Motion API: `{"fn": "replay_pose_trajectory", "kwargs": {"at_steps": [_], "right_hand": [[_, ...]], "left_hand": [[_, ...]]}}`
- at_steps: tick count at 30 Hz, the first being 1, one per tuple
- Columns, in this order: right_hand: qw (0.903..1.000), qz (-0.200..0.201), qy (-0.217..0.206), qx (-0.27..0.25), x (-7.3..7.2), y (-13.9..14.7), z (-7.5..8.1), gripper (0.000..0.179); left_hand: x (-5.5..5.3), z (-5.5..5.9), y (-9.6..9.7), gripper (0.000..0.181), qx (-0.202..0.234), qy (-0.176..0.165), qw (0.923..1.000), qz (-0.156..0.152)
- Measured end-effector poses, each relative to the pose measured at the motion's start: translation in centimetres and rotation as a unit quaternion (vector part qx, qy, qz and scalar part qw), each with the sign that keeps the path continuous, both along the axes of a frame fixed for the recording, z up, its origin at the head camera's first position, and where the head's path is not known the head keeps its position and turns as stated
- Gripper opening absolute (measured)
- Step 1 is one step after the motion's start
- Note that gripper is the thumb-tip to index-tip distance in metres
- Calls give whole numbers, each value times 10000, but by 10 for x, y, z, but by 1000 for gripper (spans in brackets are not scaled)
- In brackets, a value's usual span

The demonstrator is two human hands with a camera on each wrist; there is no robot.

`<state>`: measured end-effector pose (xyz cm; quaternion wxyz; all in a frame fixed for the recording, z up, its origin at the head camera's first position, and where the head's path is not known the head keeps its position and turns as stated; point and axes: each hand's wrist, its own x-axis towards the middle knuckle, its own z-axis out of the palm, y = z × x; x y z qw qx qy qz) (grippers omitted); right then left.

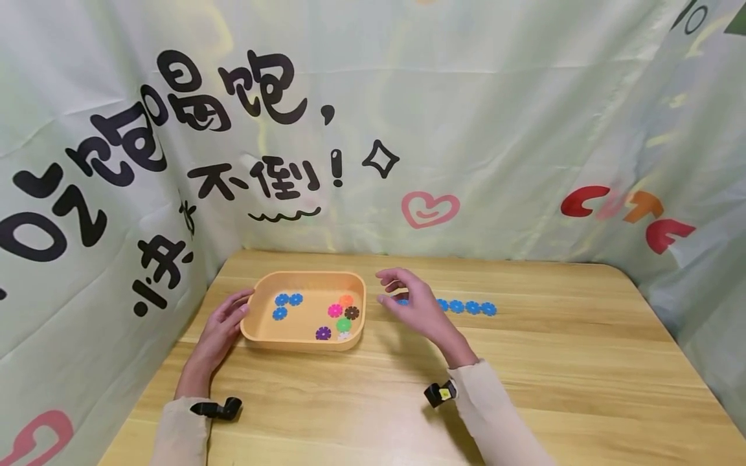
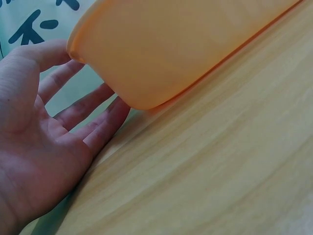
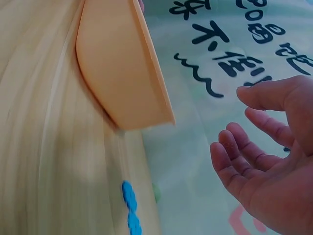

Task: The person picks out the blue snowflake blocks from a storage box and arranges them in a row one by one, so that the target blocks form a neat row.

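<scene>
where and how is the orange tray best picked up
Probably grip the tray by its rim at both short ends, left hand from the left, right hand from the right: it sits flat on the table, and its walls flare outward, so the rim overhangs.

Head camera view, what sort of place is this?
Probably a small tabletop activity space, though I can't tell which building or room. A wood-grain table, hanging fabric with printed lettering, and blue toy-like discs suggest it.

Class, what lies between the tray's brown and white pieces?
The green piece lies between the brown piece and white piece, in the head view.
</scene>
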<state>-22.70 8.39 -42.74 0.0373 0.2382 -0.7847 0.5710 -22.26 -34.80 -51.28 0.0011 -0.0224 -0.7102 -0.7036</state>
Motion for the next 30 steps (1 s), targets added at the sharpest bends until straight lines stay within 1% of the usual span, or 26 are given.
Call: {"fn": "replay_pose_trajectory", "kwargs": {"at_steps": [8,13,17,23,30], "right_hand": [[9995,274,-134,119,-10,-30,2,37],[9987,421,-256,107,-14,-45,0,37],[9982,490,-310,139,-17,-56,-2,36],[9963,599,-329,515,-25,-78,-1,35],[9906,753,-293,1100,-36,-108,0,36]], "left_hand": [[0,-1,2,48,-45,24,10000,27],[-2,-3,4,50,-7,35,10000,-29],[-4,-2,5,52,-6,-25,10000,-28],[-2,1,3,51,-85,-90,9999,26],[0,1,1,49,-111,-80,9999,60]]}}
